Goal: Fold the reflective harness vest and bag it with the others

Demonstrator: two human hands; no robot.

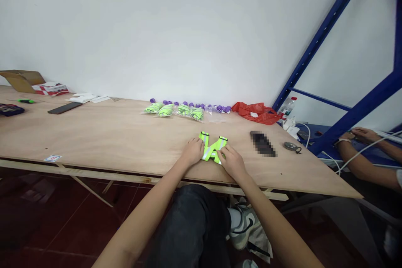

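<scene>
A small neon-yellow vest with grey reflective strips (212, 146) lies near the front edge of the plywood table (109, 138). My left hand (192, 151) rests on its left side with fingers curled over the fabric. My right hand (231, 161) presses on its right side, fingers pinching the cloth. Both hands are closed on the vest, which lies flat on the table.
Several bagged neon-yellow items (174, 110) and purple pieces (201, 105) line the back. A red plastic bag (257, 112), water bottle (287, 108), blurred dark object (263, 143), and round metal item (290, 146) sit right. A phone (64, 108) and cardboard box (21, 79) lie left. Another person's arms (367, 155) are by the blue rack (354, 113).
</scene>
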